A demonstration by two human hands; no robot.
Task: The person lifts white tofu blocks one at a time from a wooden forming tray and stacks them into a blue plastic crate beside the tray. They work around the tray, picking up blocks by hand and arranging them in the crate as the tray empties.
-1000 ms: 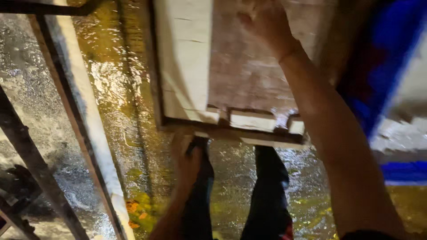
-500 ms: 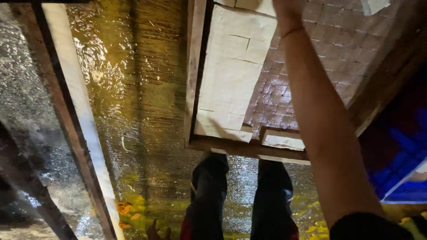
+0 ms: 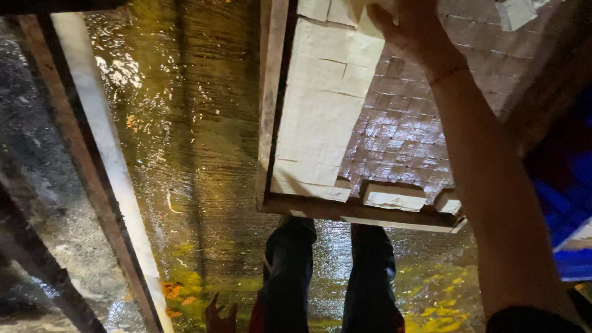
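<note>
A: Look at the white blocks (image 3: 320, 117). Where?

B: In the wooden tray (image 3: 364, 213), on its left half. Lying flat on a wet brown cloth (image 3: 407, 123) with little squares pressed in. Just past the two dark legs (image 3: 290, 271).

A: And the right hand (image 3: 413, 31)?

B: Up at the far end of the tray, touching the white blocks there. Fingers bent over a white piece, maybe gripping it. Hard to tell, cut off by the top edge.

A: And the left hand (image 3: 220, 317)?

B: Way down low, beside the left knee, over the wet yellow floor (image 3: 185, 154). Fingers a bit spread, holding nothing.

A: Hard or soft, those blocks?

B: Probably soft and crumbly. Look at the cracks and the small broken bits by the near rim. Wet too, so slippery. Not very heavy, one at a time.

A: So how to hold one?

B: Best from under, with flat fingers, or gently by two sides. No hard squeezing. No lifting by a corner.

A: Anything different from a second ago?

B: Yes. Left hand up at the near rim of the tray back then, now down by the knee. Right hand over the bare cloth back then, now over on the white blocks. Tray in the same spot in front of the legs.
</note>
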